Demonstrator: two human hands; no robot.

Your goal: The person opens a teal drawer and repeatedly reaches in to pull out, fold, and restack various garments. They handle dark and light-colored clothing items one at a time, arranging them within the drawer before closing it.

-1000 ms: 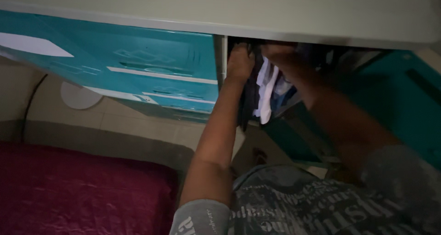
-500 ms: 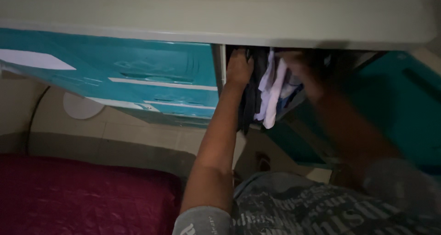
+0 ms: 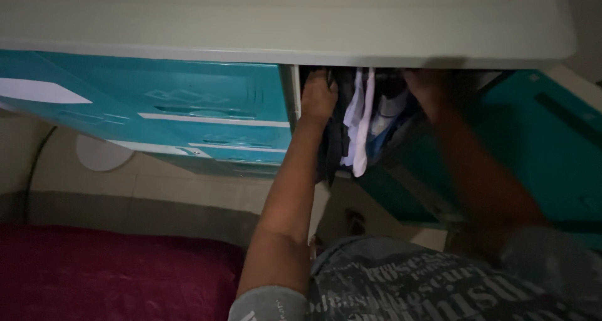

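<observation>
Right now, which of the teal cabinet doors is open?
The right teal door is swung open, exposing hanging clothes that both hands reach into; the left teal door is shut.

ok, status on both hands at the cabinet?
Left hand pressed on dark clothes. Right hand blurred, deep in the compartment, grip unclear. White garment hangs between them. Open teal door beside right arm.

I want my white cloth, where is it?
In the head view, the hanging white cloth is inside the open teal cabinet, between the left hand and right hand.

Head camera looks steeply down, close over the teal cabinet (image 3: pixel 188 114).
</observation>
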